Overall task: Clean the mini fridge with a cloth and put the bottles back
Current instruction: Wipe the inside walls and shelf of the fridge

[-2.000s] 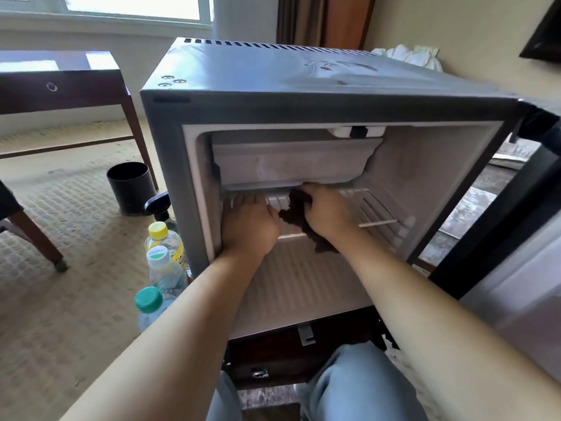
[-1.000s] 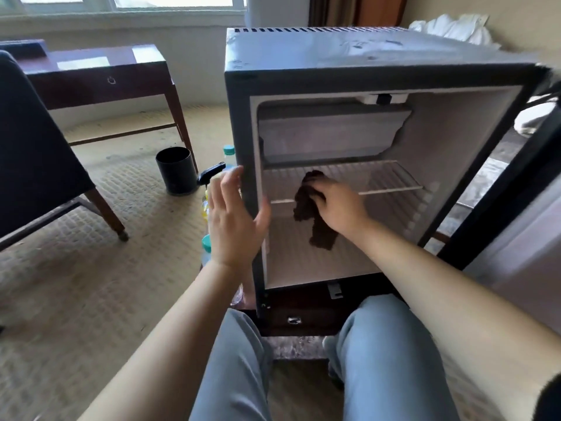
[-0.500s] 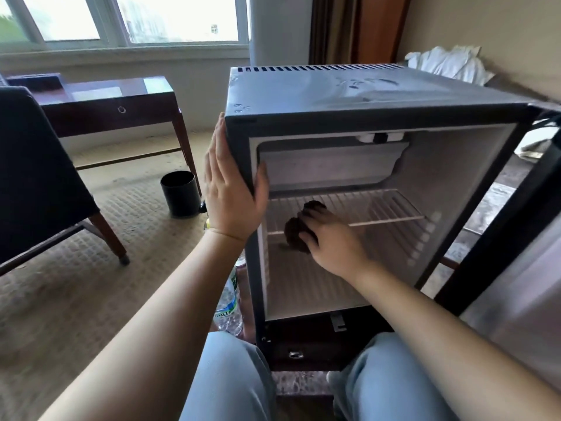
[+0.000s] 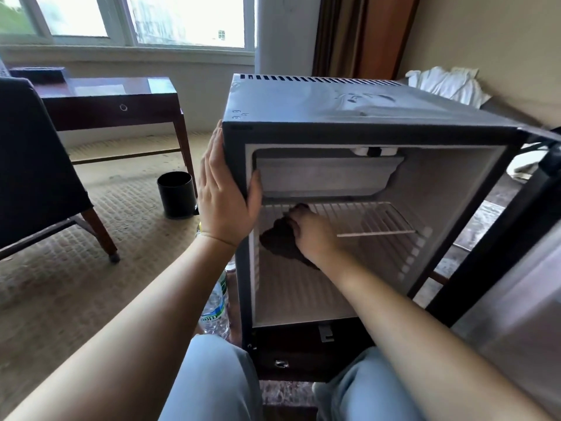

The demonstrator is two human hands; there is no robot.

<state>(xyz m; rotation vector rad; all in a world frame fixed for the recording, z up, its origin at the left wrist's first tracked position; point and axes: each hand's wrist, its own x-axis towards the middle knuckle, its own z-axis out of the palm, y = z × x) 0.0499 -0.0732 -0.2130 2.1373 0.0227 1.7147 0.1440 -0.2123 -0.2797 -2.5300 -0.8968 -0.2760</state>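
- Matt dark grey shell on the mini fridge, its top dusty and smeared.
- Smooth white plastic liner, ribbed on the back wall.
- White-coated metal wire shelf.
- Soft, crumpled dark brown cloth.
- Clear glossy plastic bottle.
- Dark polished wood table, glossy top.
- Coarse woven beige carpet.
- Smooth black bin.

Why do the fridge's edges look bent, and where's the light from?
Head view: the wide-angle lens bows the edges of the mini fridge; daylight from the blown-out window glares on the desk top; the cloth in the right hand is too dark for detail.
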